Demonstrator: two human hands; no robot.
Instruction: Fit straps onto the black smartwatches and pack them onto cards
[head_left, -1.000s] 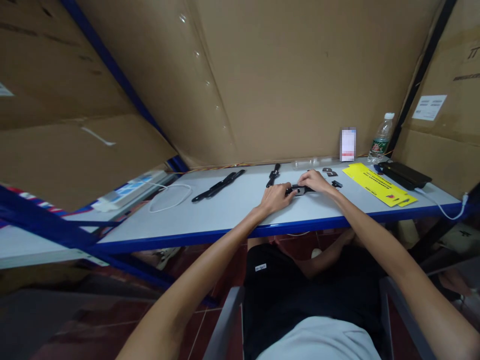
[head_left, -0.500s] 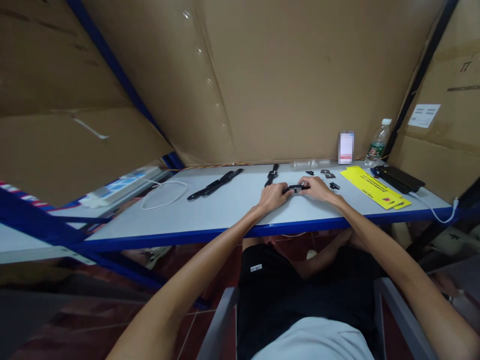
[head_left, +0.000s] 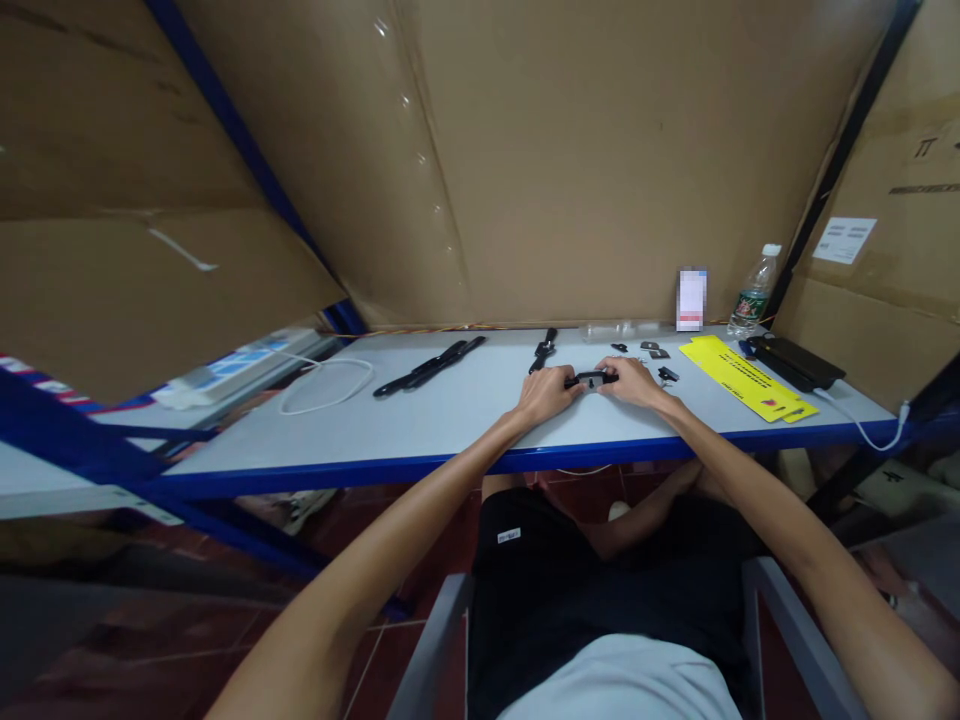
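While the left hand (head_left: 547, 393) pinches one end of a grey-and-black tool (head_left: 592, 380) between its thumb and bent fingers, the right hand (head_left: 631, 382) grips the other end the same way — its thumb low, its fingers curled over the top. The remaining fingers of each hand look bent and close together, though how tightly they press cannot be told at this size. The tool lies crosswise between the two hands, its grey middle showing, low over the front part of the pale tabletop (head_left: 315, 440); whether it touches the surface is unclear. Just beyond the left hand lies a narrow black tool (head_left: 543, 350), and farther left two long black pieces (head_left: 431, 367) lie lengthwise against each other, with a looped white cable (head_left: 328, 392) past them. Near the right hand sits a small black part (head_left: 667, 374); behind it are two small dark plates (head_left: 657, 353) and a smaller black bit (head_left: 619, 347). Clear plastic packaging (head_left: 619, 330) lies along the back edge. Farther right, overlapping yellow sheets (head_left: 739, 375) lie beside a black case (head_left: 796, 363), from which a white cord (head_left: 862, 428) runs toward the table's right edge. Behind the sheets, an upright phone (head_left: 691, 300) and a bottle (head_left: 752, 295) stand before the cardboard (head_left: 570, 170).
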